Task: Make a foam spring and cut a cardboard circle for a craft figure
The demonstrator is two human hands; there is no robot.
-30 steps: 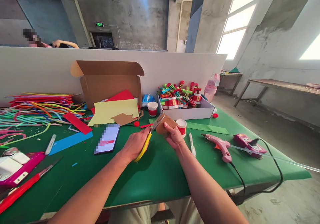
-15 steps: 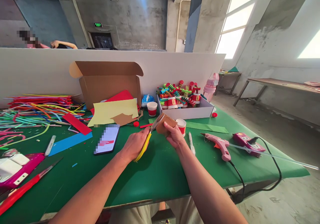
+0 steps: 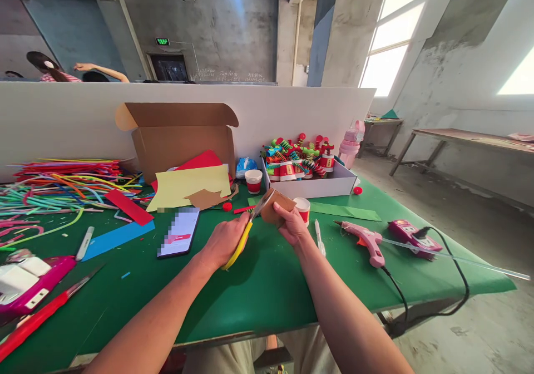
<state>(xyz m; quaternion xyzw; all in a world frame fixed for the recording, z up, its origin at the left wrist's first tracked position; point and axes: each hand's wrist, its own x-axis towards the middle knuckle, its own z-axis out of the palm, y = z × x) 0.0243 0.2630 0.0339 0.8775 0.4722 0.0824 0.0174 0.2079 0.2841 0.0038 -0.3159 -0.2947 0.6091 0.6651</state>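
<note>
My left hand [image 3: 227, 241] is wrapped round the handles of the yellow scissors [image 3: 238, 249], whose blades point up and to the right. A small piece of brown cardboard [image 3: 273, 210] sits at the blades, its left edge between or against them. My right hand [image 3: 292, 224] pinches this cardboard from the right, thumb on top. Just behind my right hand stands a red and white paper cup [image 3: 302, 210]. A white pen [image 3: 320, 238] lies on the green table to the right of that hand.
A phone [image 3: 179, 234], blue strip [image 3: 119, 239] and red-handled scissors [image 3: 37, 318] lie left. Behind are an open cardboard box [image 3: 183, 140] and a white box [image 3: 312, 187] of colourful toys. A pink glue gun [image 3: 365, 237] with a cord and a power strip [image 3: 413, 240] lie right.
Both hands, the scissors and the cardboard are almost unmoved. Beyond the white partition, a person's head and raised arm have shifted slightly.
</note>
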